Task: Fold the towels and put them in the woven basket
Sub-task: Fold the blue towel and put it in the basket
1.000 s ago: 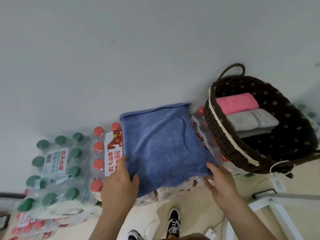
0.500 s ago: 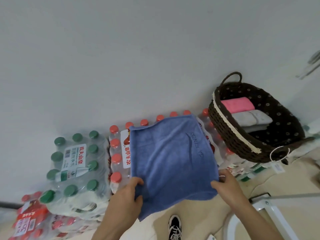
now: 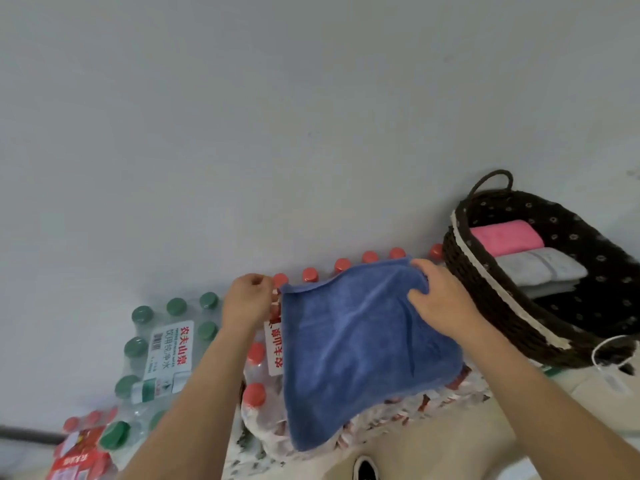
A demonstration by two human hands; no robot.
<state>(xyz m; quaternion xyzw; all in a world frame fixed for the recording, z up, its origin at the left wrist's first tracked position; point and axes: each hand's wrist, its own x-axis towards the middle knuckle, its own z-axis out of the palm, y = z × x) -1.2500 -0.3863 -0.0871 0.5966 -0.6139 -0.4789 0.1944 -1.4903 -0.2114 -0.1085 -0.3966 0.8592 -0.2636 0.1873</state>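
Left hand [image 3: 247,301] at the far left corner of the blue terry towel [image 3: 363,341], fingers curled in, pinching the hem. Right hand [image 3: 441,301] at the far right corner, thumb and fingers closed on a bunch of the cloth. Half a second back, both down at the near edge, close to the body; now both up at the far edge, forearms stretched over the cloth. Towel spread on top of the shrink-wrapped pack of red-capped water bottles [image 3: 273,344], one near corner drooping over the pack's front.

Counted: one blue towel out on the pack; eight red caps showing round it, six in a row past the far hem and two by the left side. Just to the left, one shrink-wrapped pack of green-capped water bottles [image 3: 166,344], at least seven green caps in sight. Lower left, one more red-labelled bottle pack [image 3: 79,455], partly cut off by the picture's edge. Right of the towel, near the right hand but apart from it, one dark brown woven basket [image 3: 519,323] with a loop handle. Inside, one pink folded towel [image 3: 505,237] and, touching it, a grey folded towel [image 3: 540,268] in two layers, one piece or two not to be told. One white tag [image 3: 614,384] on a cord at the basket's near end. Behind everything, a plain pale grey wall [image 3: 277,116]. At the bottom edge, the toe of one black-and-white shoe [image 3: 365,469].
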